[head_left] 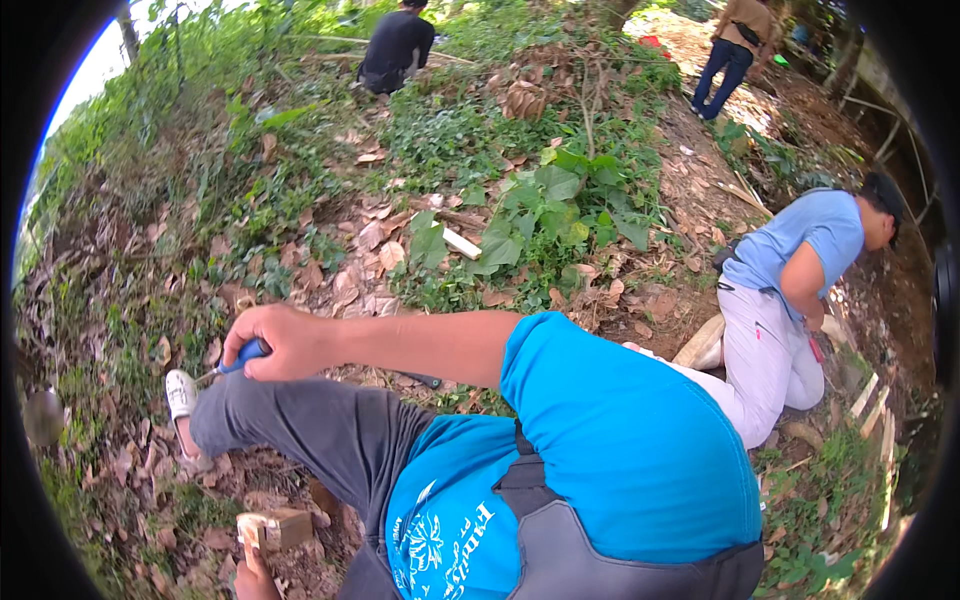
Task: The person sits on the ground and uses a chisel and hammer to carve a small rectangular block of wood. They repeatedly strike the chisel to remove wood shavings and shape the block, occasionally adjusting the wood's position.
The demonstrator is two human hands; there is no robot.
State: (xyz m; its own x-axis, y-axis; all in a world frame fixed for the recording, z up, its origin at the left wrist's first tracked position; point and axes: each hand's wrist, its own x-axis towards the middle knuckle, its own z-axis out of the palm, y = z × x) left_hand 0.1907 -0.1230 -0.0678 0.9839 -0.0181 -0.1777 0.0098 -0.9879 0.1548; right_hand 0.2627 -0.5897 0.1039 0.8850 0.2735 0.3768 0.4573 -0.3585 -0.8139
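Right hand (280, 340) grips blue-handled tool (240, 358); left hand (252, 578) steadies squared wooden block (275, 526)

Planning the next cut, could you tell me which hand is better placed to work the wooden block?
Probably the right hand: it grips the blue-handled tool above the knee, while the left hand holds the wooden block.
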